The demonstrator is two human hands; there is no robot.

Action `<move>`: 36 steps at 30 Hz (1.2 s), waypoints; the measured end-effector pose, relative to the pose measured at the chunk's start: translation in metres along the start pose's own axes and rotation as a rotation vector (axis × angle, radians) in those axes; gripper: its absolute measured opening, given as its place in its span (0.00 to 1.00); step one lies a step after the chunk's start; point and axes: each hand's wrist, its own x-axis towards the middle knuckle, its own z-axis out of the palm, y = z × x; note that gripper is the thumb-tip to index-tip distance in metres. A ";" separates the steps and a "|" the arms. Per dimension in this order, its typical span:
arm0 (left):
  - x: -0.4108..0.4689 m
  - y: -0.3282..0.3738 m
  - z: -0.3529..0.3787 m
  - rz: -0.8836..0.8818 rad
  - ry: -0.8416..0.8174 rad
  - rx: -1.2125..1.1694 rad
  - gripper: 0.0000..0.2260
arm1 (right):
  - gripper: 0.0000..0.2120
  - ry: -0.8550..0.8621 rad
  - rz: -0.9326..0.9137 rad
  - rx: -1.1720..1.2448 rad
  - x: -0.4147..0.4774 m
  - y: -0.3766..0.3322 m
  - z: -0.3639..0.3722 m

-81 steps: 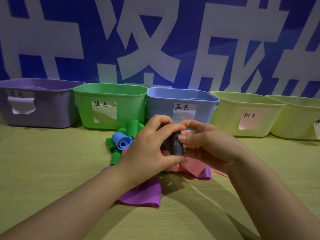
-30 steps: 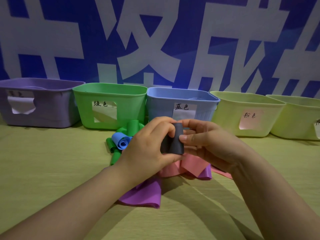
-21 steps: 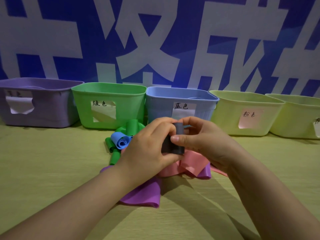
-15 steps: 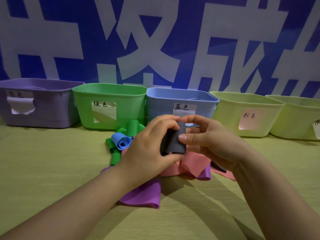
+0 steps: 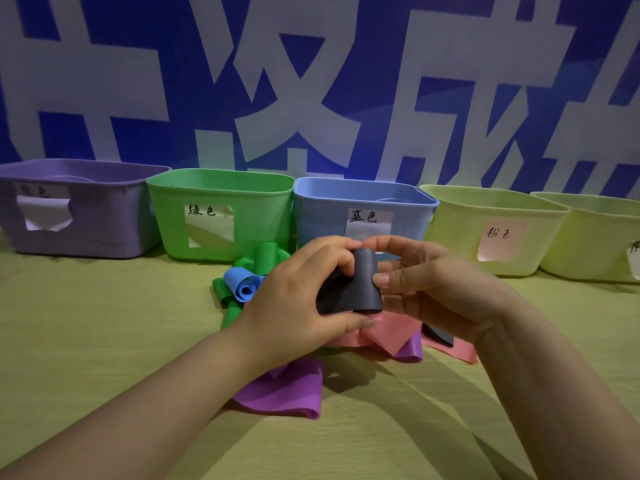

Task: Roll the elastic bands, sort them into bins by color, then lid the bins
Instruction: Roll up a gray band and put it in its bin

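Observation:
Both hands hold a black elastic band [image 5: 360, 285] above the table, part-rolled into an upright tube. My left hand [image 5: 298, 299] pinches its left side between thumb and fingers. My right hand [image 5: 426, 285] curls round its right side, thumb on the front; a loose black end [image 5: 438, 336] hangs below that hand. Under the hands lie a pink band [image 5: 388, 336] and a purple band [image 5: 287, 389]. A rolled blue band [image 5: 242, 282] and green rolls [image 5: 263, 256] sit just left of my left hand.
Five open bins line the back wall: purple bin [image 5: 86, 216], green bin [image 5: 221, 209], blue bin [image 5: 332, 209], a pale yellow bin [image 5: 460, 230] with a pink label, and another pale yellow bin [image 5: 595, 244] at far right. Bare tabletop [image 5: 86, 341] lies to the left.
The black roll has grown thicker and taller as both hands turned it. A loose black end now shows below my right hand. The bins and other bands have not moved.

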 end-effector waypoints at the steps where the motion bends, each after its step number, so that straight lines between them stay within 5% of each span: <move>1: 0.000 -0.001 0.000 0.006 -0.005 0.006 0.18 | 0.21 -0.005 0.003 -0.003 0.000 0.001 0.001; 11: -0.001 -0.005 0.005 -0.003 0.032 0.088 0.18 | 0.21 0.049 -0.045 -0.023 0.008 0.012 0.013; 22: 0.002 -0.010 0.001 -0.066 -0.018 -0.100 0.10 | 0.19 0.070 -0.019 -0.011 0.011 0.013 0.007; 36: 0.004 -0.006 0.002 -0.234 -0.050 -0.325 0.17 | 0.26 0.007 -0.097 0.099 0.020 0.026 0.016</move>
